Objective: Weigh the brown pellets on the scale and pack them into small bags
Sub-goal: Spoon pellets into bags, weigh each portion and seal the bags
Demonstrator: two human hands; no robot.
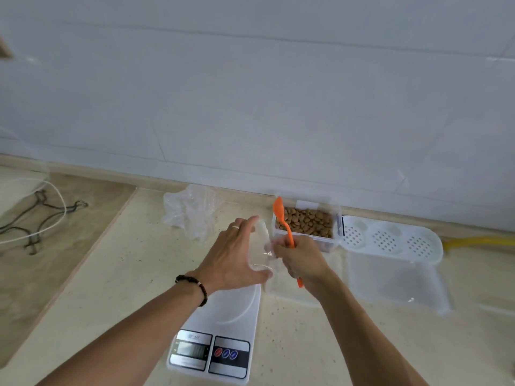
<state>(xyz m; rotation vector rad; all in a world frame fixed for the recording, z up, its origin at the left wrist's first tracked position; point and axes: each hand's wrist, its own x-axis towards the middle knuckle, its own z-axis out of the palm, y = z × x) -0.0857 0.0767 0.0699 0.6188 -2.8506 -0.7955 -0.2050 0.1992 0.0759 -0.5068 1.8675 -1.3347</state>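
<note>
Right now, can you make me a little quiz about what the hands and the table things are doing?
1. True or false: the orange spoon is lying flat on the scale.
2. Which hand holds the spoon? A) left hand B) right hand C) neither
3. Fill in: the brown pellets sit in a clear ____ by the wall.

Key
1. False: it is held up, its bowl end over the rim of the container.
2. B. The left hand holds a small clear bag.
3. Container.

Home kitchen: speckled counter (pixel 320 344), tiled wall (pixel 250 93).
</note>
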